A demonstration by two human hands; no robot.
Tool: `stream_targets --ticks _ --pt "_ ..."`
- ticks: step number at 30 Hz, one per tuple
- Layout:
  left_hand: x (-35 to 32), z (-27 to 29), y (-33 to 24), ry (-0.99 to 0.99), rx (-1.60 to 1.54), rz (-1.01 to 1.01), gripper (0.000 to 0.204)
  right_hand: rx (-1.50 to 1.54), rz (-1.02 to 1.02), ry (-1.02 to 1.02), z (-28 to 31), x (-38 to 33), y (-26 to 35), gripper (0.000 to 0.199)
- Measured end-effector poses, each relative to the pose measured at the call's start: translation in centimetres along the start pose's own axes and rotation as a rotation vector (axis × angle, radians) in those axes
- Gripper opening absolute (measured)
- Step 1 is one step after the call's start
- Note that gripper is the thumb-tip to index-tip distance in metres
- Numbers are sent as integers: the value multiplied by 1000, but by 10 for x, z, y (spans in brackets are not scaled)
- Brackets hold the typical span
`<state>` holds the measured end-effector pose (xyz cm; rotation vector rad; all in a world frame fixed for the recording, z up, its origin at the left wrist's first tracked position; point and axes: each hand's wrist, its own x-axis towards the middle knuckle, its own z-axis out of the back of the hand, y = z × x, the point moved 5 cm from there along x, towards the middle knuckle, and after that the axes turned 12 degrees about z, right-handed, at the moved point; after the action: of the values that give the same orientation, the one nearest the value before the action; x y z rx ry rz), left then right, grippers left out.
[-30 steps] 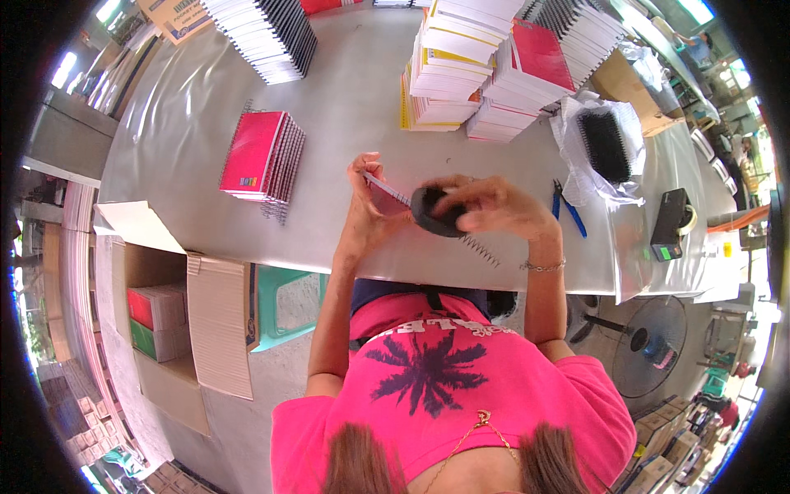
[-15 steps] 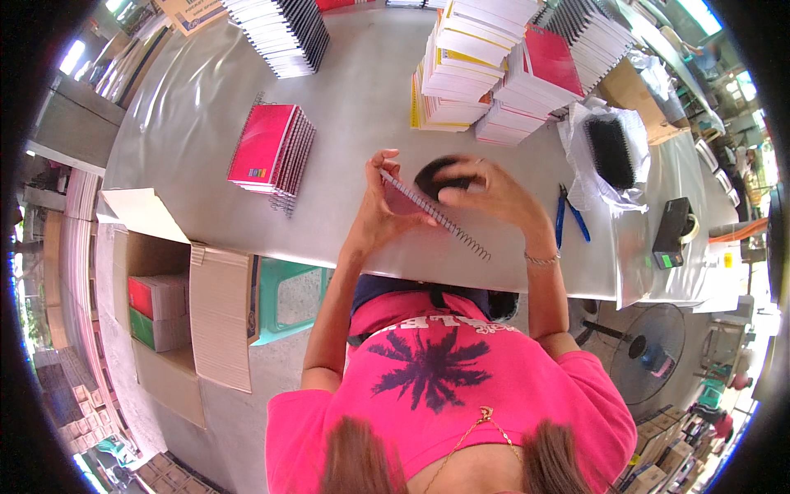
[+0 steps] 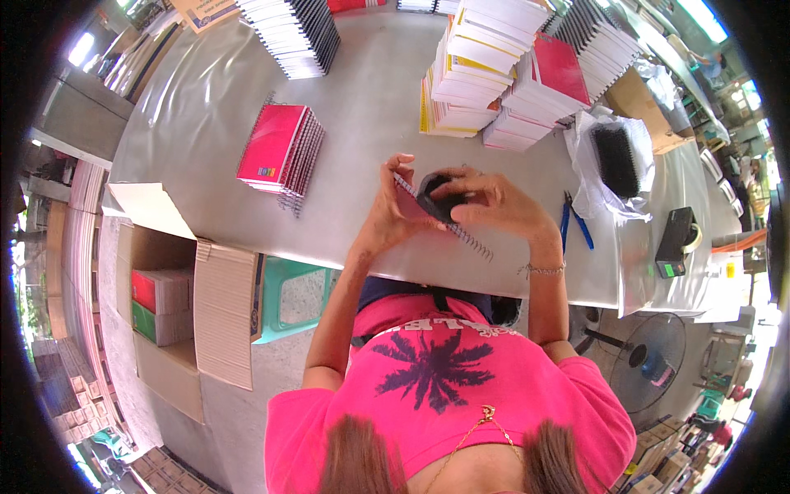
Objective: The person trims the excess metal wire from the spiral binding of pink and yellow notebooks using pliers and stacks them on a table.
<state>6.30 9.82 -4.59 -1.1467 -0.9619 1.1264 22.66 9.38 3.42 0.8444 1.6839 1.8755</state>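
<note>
My left hand (image 3: pixel 381 221) grips a thin notebook (image 3: pixel 408 205) above the table's near edge, thumb on one side and fingers on the other. A metal spiral coil (image 3: pixel 472 241) runs along the notebook's edge, and its loose end sticks out toward the lower right. My right hand (image 3: pixel 508 207) is curled round a dark, round, hollow-looking object (image 3: pixel 428 194), which meets the coiled edge. What exactly this object is cannot be made out. Left of my hands lies a stack of red spiral notebooks (image 3: pixel 278 148), with coil ends poking out.
Tall stacks of notebooks (image 3: pixel 473 74) and black-coiled books (image 3: pixel 296 37) stand at the back. To the right lie blue-handled pliers (image 3: pixel 577 221), black coils (image 3: pixel 617 160) on white plastic and a tape dispenser (image 3: pixel 676 241). An open carton (image 3: pixel 222 313) stands at the left, a fan (image 3: pixel 638 356) below right.
The dark round object in my right hand has come up against the notebook's coiled edge. Less of the coil sticks out past my left thumb. The whole view has shifted slightly.
</note>
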Motion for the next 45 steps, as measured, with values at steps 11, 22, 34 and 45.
stream_targets --ticks 11,22,34,45 --pt "-1 -33 -5 -240 113 -152 59 -999 92 -666 84 -85 -70 54" --pt "-13 -30 -13 -174 27 85 39 -1268 -659 -1170 73 -194 -66 65" --pt "-19 -1 -6 -229 -19 31 31 -645 -95 -1196 49 -149 -14 46" --pt "-24 -10 -13 -187 72 43 19 -663 98 -817 -42 -64 -4 52"
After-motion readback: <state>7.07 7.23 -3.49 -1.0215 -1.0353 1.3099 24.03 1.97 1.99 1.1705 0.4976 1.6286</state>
